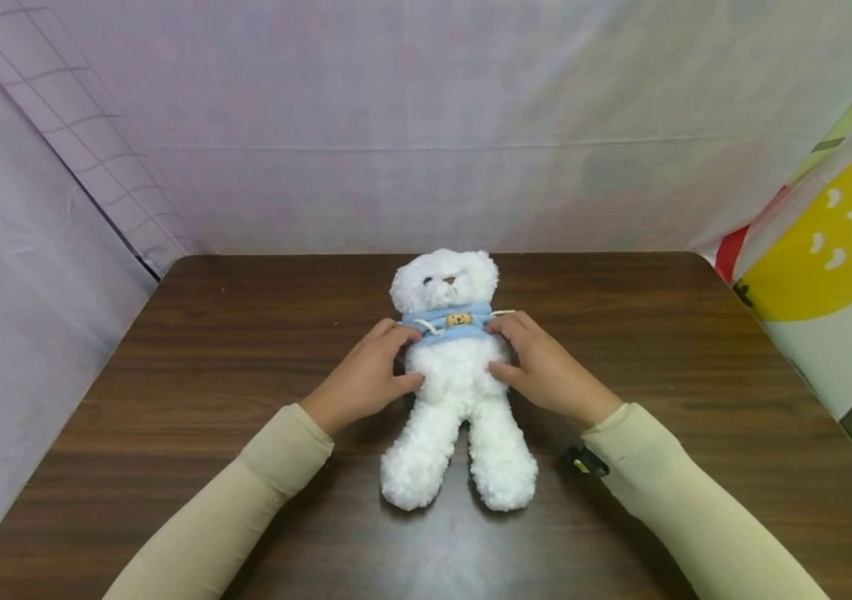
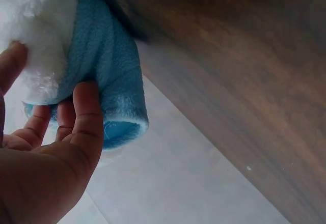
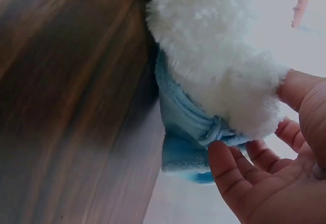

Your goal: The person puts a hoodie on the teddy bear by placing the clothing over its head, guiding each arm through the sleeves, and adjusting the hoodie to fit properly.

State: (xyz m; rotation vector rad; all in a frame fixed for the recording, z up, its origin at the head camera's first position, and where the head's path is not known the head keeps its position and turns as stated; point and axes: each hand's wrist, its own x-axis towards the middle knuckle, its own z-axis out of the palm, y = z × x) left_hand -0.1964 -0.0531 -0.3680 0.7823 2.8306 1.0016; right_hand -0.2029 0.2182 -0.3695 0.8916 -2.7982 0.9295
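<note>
A white plush teddy bear [image 1: 452, 375] lies on its back, head to the far side, on the dark wooden table. Its light-blue top [image 1: 437, 321] sits bunched about the chest, with white cords and a tan bear-face patch [image 1: 459, 319]. My left hand [image 1: 369, 371] holds the top's edge with bent fingers, its thumb beside the white belly. From the other side my right hand [image 1: 546, 367] does likewise, thumb against the fur. In the left wrist view a blue sleeve opening [image 2: 125, 132] gapes near the fingers; the right wrist view shows fingertips at the bunched hem [image 3: 216, 132].
The brown tabletop [image 1: 246, 333] spreads around the bear. A pale cloth wall [image 1: 396, 125] hangs along the back edge, and white cloth [image 1: 13, 292] hangs at the left. A curtain with a yellow fruit print [image 1: 819, 242] borders the right.
</note>
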